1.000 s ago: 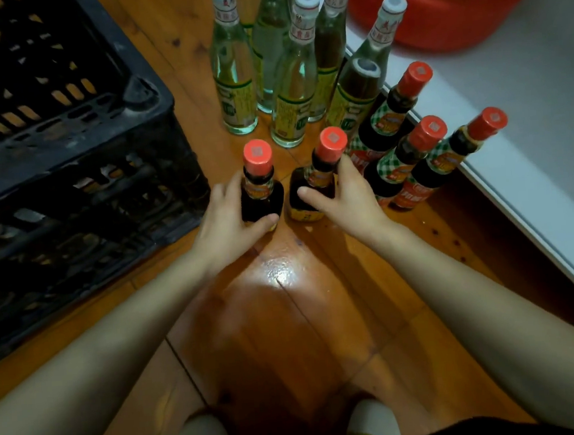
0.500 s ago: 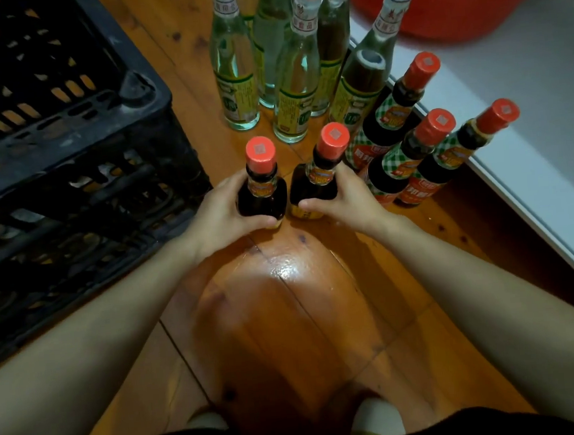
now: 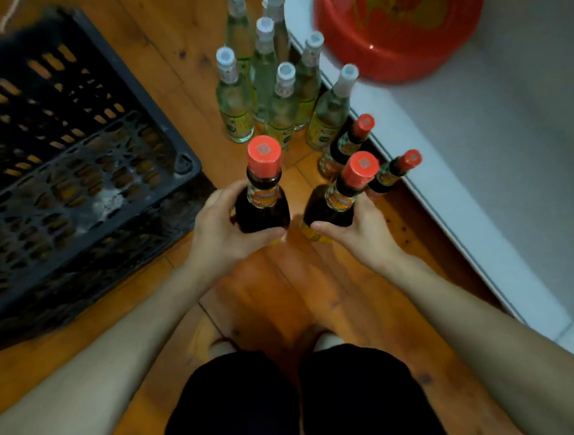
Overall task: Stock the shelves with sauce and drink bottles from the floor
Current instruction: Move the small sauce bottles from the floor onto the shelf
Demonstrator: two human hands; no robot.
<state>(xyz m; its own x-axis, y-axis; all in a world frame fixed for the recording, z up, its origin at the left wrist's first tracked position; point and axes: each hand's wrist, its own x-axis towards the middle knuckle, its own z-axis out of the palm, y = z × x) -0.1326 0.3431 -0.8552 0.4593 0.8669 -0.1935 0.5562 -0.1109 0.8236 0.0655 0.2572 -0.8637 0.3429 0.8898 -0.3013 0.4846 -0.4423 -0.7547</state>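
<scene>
The left bottle (image 3: pixel 262 209), dark and red-capped, is gripped round its body by the left hand (image 3: pixel 218 229); the right bottle (image 3: pixel 329 207), alike, is gripped by the right hand (image 3: pixel 362 232). Clear bottles (image 3: pixel 236 111) are stood on the floor (image 3: pixel 277 286) behind, near a crate (image 3: pixel 69 172).

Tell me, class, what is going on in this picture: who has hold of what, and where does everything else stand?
A person leans over a wooden floor. Their left hand grips a red-capped sauce bottle and their right hand grips a second sauce bottle; both look slightly lifted. At least two more red-capped bottles stand beside a white platform, with pale white-capped bottles behind them. A black crate sits to the left, and a red basin rests on the platform.
</scene>
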